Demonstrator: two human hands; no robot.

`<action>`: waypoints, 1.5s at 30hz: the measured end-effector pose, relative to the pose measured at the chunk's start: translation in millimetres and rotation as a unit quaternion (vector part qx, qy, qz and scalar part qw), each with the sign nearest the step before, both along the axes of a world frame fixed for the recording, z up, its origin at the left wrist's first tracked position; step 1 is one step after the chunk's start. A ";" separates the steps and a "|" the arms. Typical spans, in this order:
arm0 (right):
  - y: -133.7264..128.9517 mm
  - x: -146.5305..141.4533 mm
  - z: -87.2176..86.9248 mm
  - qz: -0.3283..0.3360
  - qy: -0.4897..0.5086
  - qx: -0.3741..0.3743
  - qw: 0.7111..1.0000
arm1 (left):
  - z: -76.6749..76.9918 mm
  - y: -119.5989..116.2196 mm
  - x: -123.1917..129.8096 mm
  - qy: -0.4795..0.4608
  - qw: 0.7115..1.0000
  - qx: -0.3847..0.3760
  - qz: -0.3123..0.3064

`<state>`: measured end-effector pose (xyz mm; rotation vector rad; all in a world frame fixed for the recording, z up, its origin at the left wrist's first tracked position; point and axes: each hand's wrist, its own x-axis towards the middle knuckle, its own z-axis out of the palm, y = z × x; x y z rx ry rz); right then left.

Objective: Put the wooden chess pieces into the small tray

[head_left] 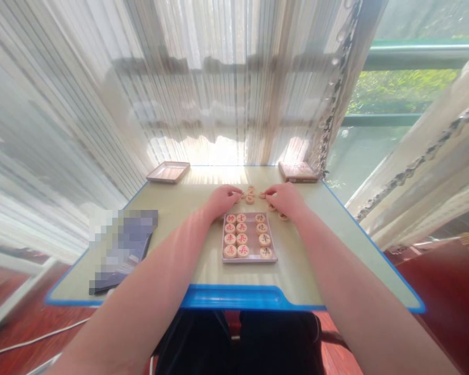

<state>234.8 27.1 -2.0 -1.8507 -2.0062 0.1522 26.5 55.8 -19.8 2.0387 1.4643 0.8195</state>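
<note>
An open box (247, 261) lies on the table, with round wooden chess pieces in columns: two columns with red characters (241, 239) at the left and one with dark characters (264, 239) at the right. Bare box floor shows between them. Beyond the box, my left hand (223, 200) has its fingers curled at a piece near its fingertips. My right hand (283, 199) pinches a piece (262, 195) between thumb and fingers. Loose pieces (250, 199) lie between my hands, and others (283, 216) are beneath my right hand.
An empty box lid (168, 172) sits at the table's back left, a closed box (298, 172) at the back right. A dark flat object (127, 250), partly blurred out, lies at the left. The table (336, 271) has a blue edge; curtains hang behind.
</note>
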 end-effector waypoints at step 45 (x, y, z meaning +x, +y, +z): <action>3.9 -1.2 -12.0 0.070 0.008 0.015 0.997 | 0.9 2.8 -5.0 -0.070 0.997 0.003 0.026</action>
